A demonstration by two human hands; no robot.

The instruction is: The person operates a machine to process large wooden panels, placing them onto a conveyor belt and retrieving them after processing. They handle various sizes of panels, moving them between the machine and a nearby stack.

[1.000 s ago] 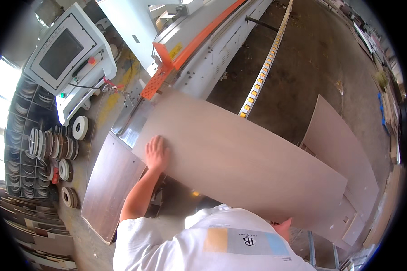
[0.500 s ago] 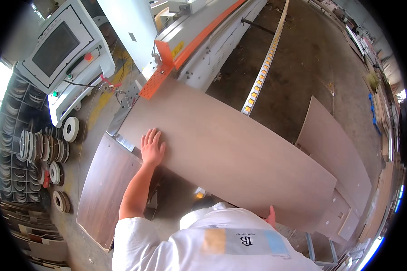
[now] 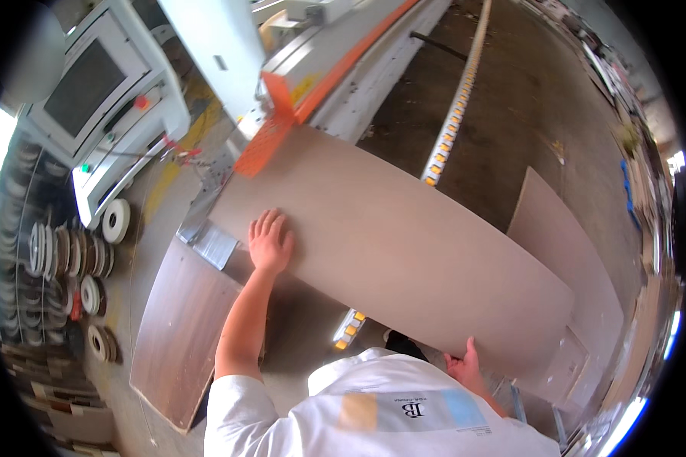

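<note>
A long grey-brown board (image 3: pixel 404 236) lies across the machine's side and over a roller rail. My left hand (image 3: pixel 270 240) rests flat on its top near the left end, fingers spread. At the near edge, toward the right end, my right hand (image 3: pixel 465 365) holds the board with the thumb up over the edge; its other fingers are partly hidden beneath. The board's far left corner is at an orange perforated guard (image 3: pixel 265 145) on the machine. A shiny metal plate (image 3: pixel 215 245) shows beside the board's left end.
A control panel with a dark screen (image 3: pixel 84 87) stands at the far left. Edge-band rolls (image 3: pixel 68 251) are on the left. A brown panel (image 3: pixel 179 327) lies at the near left, another panel (image 3: pixel 564 244) at the right. The roller rail (image 3: pixel 453 122) runs away from me.
The board has shifted slightly right and away, and both hands have moved with it. More of the metal plate and the near roller rail shows. More of my right hand is visible.
</note>
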